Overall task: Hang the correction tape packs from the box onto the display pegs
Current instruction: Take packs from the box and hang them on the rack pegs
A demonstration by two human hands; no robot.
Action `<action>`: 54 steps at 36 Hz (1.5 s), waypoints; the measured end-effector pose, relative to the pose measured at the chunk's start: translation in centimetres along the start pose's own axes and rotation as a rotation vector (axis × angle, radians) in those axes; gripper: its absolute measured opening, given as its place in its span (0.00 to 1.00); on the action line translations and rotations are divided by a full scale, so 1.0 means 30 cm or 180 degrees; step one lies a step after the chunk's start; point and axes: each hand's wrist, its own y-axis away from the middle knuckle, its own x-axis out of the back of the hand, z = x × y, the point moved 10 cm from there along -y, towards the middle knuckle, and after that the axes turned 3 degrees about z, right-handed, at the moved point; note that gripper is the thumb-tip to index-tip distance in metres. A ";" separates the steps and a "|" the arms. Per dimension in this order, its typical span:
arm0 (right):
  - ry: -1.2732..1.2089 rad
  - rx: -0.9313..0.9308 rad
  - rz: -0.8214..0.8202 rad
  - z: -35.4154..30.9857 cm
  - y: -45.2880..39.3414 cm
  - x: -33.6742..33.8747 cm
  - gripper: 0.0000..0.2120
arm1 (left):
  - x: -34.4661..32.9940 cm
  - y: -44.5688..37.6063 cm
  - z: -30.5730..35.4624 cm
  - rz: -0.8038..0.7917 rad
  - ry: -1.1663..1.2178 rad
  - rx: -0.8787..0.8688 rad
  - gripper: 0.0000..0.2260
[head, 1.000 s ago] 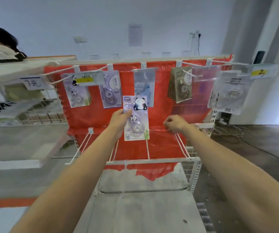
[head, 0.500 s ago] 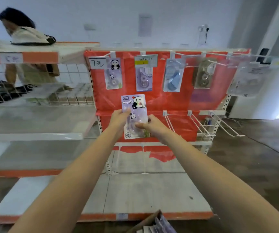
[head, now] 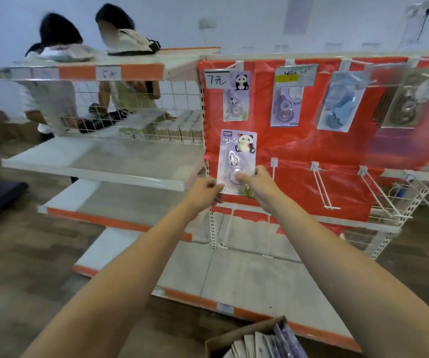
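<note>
Held upright before the red display panel: a panda correction tape pack, below the hanging panda pack on the top-left peg. Pinched at the lower left corner by the left hand, fingers curled onto the card edge. Gripped at the lower right by the right hand, thumb pressed on the clear blister, other fingers wrapped behind. Lower down, at the bottom edge, an open cardboard box with more packs standing inside. Along the panel's middle row, bare white pegs. Behind the left shelving, two people, standing.
</note>
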 end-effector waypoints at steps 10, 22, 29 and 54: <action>0.0183 -0.0358 0.0019 0.195 -0.021 -0.068 0.15 | -0.007 -0.021 -0.160 -0.0323 -0.1442 -0.0303 0.15; 0.0469 -0.0743 0.0773 0.337 0.023 -0.159 0.14 | 0.130 -0.125 -0.386 -0.0828 -0.1959 -0.0812 0.09; 0.0410 -0.1135 0.0950 0.554 0.121 -0.251 0.29 | 0.215 -0.161 -0.586 -0.1114 -0.1925 -0.0633 0.09; 0.0627 -0.0913 0.1104 0.867 -0.068 -0.205 0.20 | -0.118 -0.415 -0.768 -0.1051 -0.2501 -0.1277 0.08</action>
